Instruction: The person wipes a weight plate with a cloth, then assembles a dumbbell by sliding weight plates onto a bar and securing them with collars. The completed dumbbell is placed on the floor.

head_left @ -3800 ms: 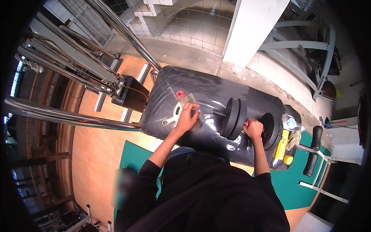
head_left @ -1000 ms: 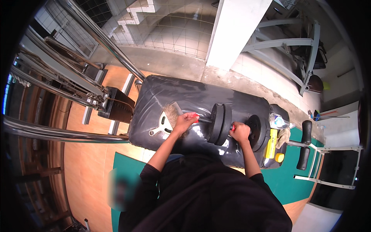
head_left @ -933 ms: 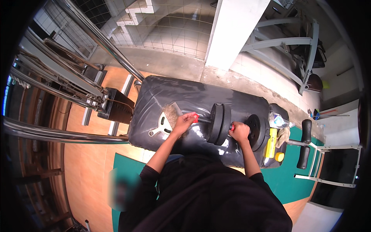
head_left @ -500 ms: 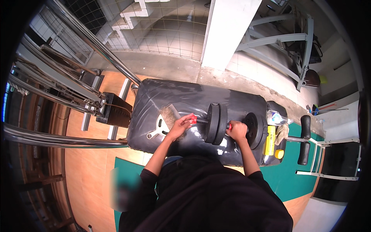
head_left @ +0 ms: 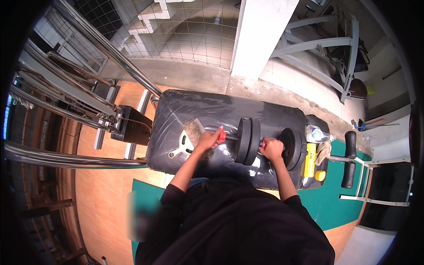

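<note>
A dumbbell with black weight plates [head_left: 242,141] is held above a bench covered in shiny black plastic [head_left: 274,113]. My right hand [head_left: 271,149] is wrapped round its bar, beside a red collar. At the bar's threaded left end, my left hand [head_left: 209,140] has its fingers closed round a red collar nut [head_left: 222,136]. Another black plate [head_left: 289,148] is just right of my right hand; whether it sits on the same bar I cannot tell. Beside my left hand, a brush with a pale handle [head_left: 181,149] and tan bristles lies on the bench, partly hidden by the hand.
At the bench's right end lie a yellow bottle [head_left: 309,161], a yellow cap [head_left: 320,176], a cloth glove [head_left: 323,151] and a clear plastic packet [head_left: 316,134]. A cable machine with chrome posts [head_left: 106,163] stands left. Padded rollers [head_left: 349,174] jut out right. Wire mesh and a white pillar [head_left: 260,35] are beyond.
My left fingers have curled more closely round the red collar nut, and the hand has turned slightly. The right hand and the plates stay nearly in place.
</note>
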Available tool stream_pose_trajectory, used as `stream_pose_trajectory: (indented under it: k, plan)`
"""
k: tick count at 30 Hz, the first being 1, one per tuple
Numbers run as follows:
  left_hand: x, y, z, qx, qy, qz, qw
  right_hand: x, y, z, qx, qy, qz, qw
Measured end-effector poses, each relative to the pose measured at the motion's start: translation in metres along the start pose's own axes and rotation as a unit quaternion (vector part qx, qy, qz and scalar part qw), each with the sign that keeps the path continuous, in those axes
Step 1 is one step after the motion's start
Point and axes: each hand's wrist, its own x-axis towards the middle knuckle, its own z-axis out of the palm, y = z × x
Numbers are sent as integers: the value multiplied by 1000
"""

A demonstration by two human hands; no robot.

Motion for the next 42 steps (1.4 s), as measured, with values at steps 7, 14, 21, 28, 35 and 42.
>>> stream_pose_trajectory:
  k: [7, 14, 21, 28, 35, 42]
  plan:
    - [4, -9, 1, -51, -15, 14, 998, 1, -3, -2, 11, -2, -4, 1000]
    - [-26, -17, 1, -84, -48, 226, 969, 0, 0, 2, 16, -5, 8, 1000]
    - [-20, -42, -12, -75, -1, 206, 976, 1, -3, -4, 4, -7, -2, 1000]
    - [-61, -2, -9, 132, 29, 271, 953, 1, -1, -1, 1, -8, 5, 1000]
    - [-69, 19, -16, 208, 66, 260, 941, 1, -1, -2, 5, -13, 5, 1000]
    - [-77, 12, -7, 405, -12, 246, 881, 2, -1, -1, 9, -18, 3, 1000]
